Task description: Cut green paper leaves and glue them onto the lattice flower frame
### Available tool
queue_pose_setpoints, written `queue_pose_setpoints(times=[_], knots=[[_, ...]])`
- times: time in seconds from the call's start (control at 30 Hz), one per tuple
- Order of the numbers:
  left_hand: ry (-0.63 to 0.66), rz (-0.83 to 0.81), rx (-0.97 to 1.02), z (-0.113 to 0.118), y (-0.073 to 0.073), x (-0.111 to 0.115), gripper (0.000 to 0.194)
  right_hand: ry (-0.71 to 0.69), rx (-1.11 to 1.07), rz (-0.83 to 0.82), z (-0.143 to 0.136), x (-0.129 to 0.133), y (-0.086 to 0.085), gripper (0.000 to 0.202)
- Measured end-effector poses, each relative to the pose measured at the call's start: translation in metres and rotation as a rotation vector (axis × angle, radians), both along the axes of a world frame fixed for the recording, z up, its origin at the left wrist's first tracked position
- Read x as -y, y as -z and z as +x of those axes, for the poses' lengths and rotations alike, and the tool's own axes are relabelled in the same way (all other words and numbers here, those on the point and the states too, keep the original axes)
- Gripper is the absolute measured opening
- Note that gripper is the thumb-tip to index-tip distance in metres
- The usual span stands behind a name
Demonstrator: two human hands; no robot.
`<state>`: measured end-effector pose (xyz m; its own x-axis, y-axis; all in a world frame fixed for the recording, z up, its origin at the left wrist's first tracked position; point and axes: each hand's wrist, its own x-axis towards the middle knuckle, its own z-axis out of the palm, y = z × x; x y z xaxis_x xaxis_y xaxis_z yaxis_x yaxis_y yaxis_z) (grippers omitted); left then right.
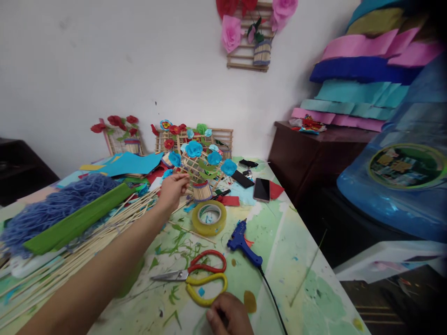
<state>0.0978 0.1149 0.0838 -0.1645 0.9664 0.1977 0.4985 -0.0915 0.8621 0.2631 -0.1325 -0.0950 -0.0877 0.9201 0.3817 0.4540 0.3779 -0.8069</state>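
My left hand [175,188] reaches out to the small stick basket [202,190] with blue paper flowers [193,149]. Its fingers are pinched beside the basket's left side; what they hold, if anything, is too small to tell. My right hand [230,315] rests near the front edge of the view, fingers curled, close to the yellow handle of the scissors [206,267]. Whether anything is inside its fingers is hidden. A roll of clear tape [208,217] lies in front of the basket, and a blue glue gun [243,243] lies to its right.
Blue yarn [63,204], a green paper roll [78,218] and thin sticks [80,253] cover the left of the table. A phone [261,190] lies at the back right. The glue gun's cord runs toward the front. A large blue water bottle [394,172] stands at right.
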Motion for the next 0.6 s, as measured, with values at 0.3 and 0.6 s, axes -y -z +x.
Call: queue_pose_setpoints(times=[0.3,0.6], knots=[[0.574,-0.468,1.136,-0.004,-0.001,0.099,0.029,0.037,-0.548,-0.144,0.008,-0.029,-0.135,0.038],[0.655,-0.512,1.014,-0.005,0.014,0.117,0.030,0.048,-1.060,-0.272,-0.036,-0.084,-0.169,0.052]])
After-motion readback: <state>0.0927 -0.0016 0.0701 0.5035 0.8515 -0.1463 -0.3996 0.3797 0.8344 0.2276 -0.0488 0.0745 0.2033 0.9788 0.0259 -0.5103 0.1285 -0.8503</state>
